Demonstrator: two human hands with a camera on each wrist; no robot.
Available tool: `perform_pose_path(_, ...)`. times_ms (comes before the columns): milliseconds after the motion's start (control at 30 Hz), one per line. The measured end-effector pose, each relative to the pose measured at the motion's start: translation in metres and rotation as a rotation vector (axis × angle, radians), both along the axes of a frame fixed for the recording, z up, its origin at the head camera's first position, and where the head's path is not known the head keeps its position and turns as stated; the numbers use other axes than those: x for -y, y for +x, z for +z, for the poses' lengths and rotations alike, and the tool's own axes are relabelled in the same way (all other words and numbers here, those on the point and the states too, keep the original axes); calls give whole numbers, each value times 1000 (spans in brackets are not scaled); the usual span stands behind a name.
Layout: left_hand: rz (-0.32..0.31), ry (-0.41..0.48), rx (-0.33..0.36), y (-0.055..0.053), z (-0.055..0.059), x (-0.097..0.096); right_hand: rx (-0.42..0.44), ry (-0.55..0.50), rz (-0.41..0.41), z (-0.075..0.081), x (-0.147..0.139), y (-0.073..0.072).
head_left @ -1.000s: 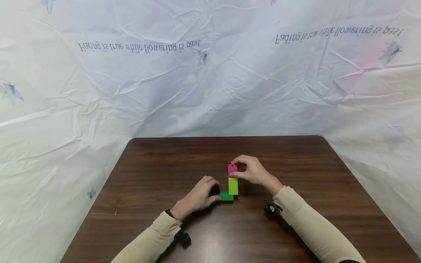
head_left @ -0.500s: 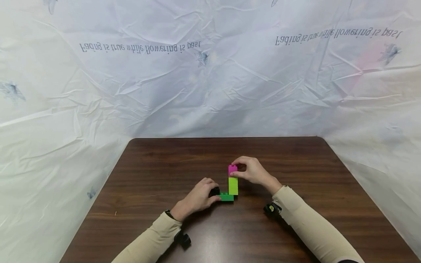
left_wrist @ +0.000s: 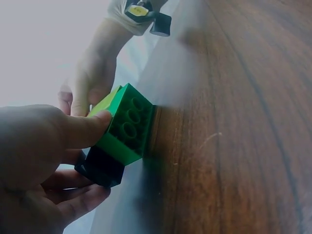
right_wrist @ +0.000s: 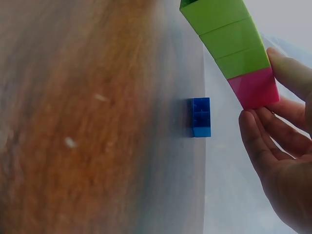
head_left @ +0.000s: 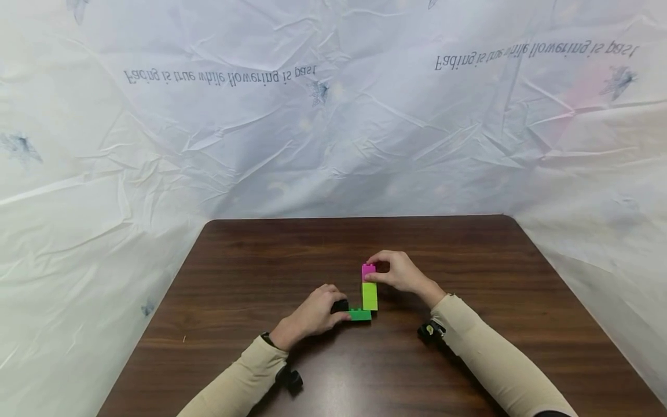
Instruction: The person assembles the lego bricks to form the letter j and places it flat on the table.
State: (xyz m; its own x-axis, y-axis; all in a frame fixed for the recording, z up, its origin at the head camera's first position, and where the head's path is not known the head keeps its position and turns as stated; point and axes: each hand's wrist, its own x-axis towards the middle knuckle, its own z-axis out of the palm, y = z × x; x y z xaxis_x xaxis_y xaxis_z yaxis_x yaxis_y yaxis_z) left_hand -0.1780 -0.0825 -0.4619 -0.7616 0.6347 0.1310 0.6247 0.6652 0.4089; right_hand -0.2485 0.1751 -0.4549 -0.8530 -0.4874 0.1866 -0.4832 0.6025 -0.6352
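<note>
In the head view, a toy brick build is held between both hands above the table. My left hand (head_left: 314,311) grips its low end, where a green brick (head_left: 360,315) meets a black brick (left_wrist: 101,167). The left wrist view shows the green brick's hollow underside, with the thumb along its side and fingers around the black one. Lime-green bricks (head_left: 369,296) rise from the green brick's right end as a column, with seams between them. On top is a pink brick (head_left: 368,273), which my right hand (head_left: 403,272) pinches between thumb and fingers.
A separate blue brick (right_wrist: 202,117) stands on the table in the right wrist view; I cannot make it out in the head view. The brown table (head_left: 260,249) ends at a rounded far edge before a wrinkled white printed sheet (head_left: 333,133).
The pink brick and the right hand's fingertips sit slightly lower in the head view, and the pink brick's studs show less. The left hand holds nearly the same place.
</note>
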Motion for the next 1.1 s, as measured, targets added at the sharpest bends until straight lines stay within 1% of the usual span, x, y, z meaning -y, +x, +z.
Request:
perform_pose_path(233, -15, 29, 40, -3, -1, 1, 47, 16, -15, -3, 1, -2)
perform_pose_path(400, -24, 34, 42, -5, -1, 3, 58, 24, -16, -4, 2, -3)
perform_pose_path(500, -41, 42, 33, -6, -2, 4, 81, 31, -10, -5, 3, -3)
perform_pose_path(600, -54, 48, 39, -7, -4, 5, 95, 38, 1, -7, 3, -4)
perform_pose_path(867, -51, 31, 92, -9, -5, 6, 115, 50, 22, -11, 3, -6)
perform_pose_path(1100, -41, 6, 167, -7, -2, 6, 128, 92, 42, -12, 3, -8)
